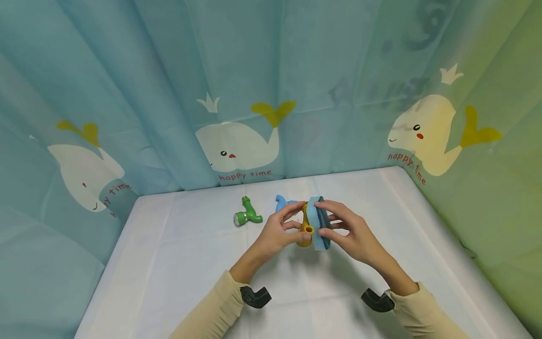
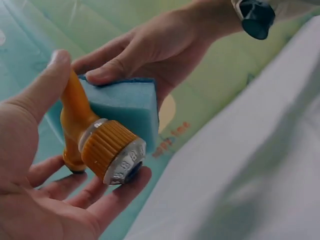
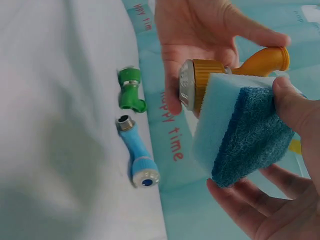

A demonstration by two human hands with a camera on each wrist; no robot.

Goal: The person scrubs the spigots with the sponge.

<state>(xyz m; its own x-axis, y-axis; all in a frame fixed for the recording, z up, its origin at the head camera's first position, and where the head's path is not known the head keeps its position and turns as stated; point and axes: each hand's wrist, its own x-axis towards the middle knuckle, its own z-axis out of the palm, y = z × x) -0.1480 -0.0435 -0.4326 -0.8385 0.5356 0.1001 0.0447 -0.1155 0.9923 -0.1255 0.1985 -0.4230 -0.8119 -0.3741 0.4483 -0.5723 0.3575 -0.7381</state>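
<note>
Above the table, my left hand holds an orange-yellow plastic tap between thumb and fingers. Its ribbed knob with a clear cap faces the left wrist camera. My right hand grips a light-blue sponge with a dark-blue scouring layer on its outer side. The sponge's soft face lies against the tap, or very close to it. On the table behind the hands is a green tap. Beside it lies a blue tap, partly hidden by my left hand in the head view.
A white cloth covers the table. Blue-green curtains printed with whales rise behind and on both sides of it. Black wrist mounts sit at both cuffs.
</note>
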